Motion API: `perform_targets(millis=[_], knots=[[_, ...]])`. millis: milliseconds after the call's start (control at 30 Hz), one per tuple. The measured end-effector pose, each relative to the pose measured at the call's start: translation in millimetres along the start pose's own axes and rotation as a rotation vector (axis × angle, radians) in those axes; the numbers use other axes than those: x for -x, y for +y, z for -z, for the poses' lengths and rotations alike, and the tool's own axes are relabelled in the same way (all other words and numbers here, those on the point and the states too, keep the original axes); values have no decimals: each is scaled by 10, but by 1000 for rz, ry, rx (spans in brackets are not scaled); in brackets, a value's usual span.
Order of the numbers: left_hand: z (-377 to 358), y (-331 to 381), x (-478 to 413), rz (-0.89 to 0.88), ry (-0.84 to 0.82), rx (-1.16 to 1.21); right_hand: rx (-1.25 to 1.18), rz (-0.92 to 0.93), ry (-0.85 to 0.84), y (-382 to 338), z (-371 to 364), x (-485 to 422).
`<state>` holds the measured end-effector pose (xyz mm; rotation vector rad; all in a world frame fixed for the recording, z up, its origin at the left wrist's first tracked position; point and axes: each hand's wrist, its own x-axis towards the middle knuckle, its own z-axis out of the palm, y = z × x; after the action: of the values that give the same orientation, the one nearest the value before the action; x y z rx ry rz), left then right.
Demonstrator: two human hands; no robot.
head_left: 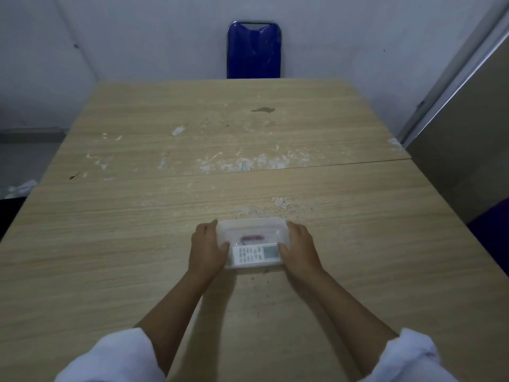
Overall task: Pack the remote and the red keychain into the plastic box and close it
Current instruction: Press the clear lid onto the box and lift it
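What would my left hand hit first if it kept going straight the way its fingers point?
Probably nothing on the table. The left hand points away from you along the left end of the plastic box, which it already touches. Beyond its fingertips lies bare table, then the far edge, as far as this view shows.

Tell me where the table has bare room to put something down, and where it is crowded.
Bare room: the whole far half of the table toward the blue chair, and both side stretches beside the forearms. Crowded only near the front middle, where the left hand and right hand flank the plastic box.
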<state>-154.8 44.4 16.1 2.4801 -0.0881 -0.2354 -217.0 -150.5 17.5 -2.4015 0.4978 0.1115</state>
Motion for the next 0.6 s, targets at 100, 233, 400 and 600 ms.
perform_targets(millis=[100, 233, 400, 600], knots=[[-93, 29, 22, -168, -124, -182, 132, 159, -132, -28, -122, -39], [-186, -22, -14, -229, -247, -317, 246, 185, -161, 8, -252, -141], [-281, -201, -51, -290, -190, -341, 301, 220, -105, 114, -340, -166], [-331, -224, -28, -278, -156, -292, 312, 245, -60, 181, -407, -183]])
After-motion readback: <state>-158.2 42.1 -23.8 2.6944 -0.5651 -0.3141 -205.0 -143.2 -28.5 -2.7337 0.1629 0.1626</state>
